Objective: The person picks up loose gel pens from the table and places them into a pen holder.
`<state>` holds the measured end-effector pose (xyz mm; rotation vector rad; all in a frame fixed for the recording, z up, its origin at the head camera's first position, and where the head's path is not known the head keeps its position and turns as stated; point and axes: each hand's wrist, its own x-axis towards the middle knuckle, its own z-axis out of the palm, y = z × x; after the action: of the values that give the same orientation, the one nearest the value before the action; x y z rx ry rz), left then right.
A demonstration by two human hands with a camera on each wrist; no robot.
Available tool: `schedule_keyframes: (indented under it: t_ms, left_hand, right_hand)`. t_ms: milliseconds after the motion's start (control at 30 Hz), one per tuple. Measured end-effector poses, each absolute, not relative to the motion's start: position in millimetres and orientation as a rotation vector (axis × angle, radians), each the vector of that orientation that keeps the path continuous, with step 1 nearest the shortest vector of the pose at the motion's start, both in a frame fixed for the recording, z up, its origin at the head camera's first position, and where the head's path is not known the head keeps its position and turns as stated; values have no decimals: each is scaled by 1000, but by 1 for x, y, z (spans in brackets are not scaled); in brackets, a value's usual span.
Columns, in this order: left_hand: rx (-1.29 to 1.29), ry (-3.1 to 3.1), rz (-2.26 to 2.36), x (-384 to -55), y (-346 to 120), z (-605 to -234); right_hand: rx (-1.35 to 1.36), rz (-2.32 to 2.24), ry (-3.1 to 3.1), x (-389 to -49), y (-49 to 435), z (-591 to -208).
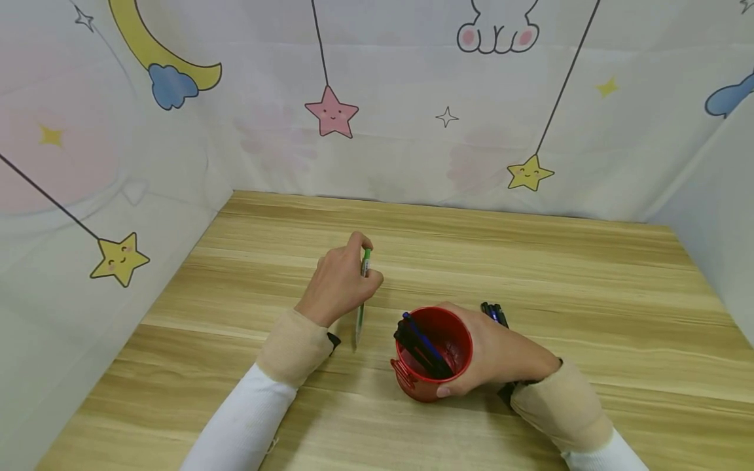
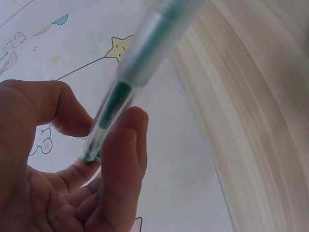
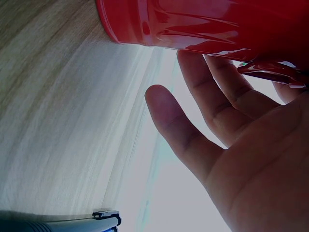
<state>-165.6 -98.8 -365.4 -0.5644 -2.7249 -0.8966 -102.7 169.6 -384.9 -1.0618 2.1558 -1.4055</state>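
Note:
A clear-barrelled green pen (image 1: 360, 317) is pinched between the thumb and fingers of my left hand (image 1: 340, 280), its tip slanting down toward the table. Close up in the left wrist view, the pen's frosted grip (image 2: 145, 53) crosses in front of the fingers. My right hand (image 1: 497, 347) grips a small red bucket (image 1: 429, 392) from its right side, thumb on the near wall. Several dark pens (image 1: 425, 350), one with blue on it, lean inside the bucket. In the right wrist view fingertips touch the red wall (image 3: 203, 26), while one finger stands off it.
More pens (image 1: 493, 313) with black and blue parts lie on the table behind the right hand, partly hidden by it. The wood-grain table (image 1: 565, 261) is bordered at the back and sides by a white cloth (image 1: 400, 163) printed with stars.

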Motion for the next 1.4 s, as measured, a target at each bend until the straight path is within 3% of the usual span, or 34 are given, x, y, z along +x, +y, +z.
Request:
schedule_keyframes:
  t_ms: [1400]
  left_hand:
    - [-470, -2596, -1119, -161, -95, -356]
  right_hand:
    - [-1048, -1407, 2149, -105, 169, -388]
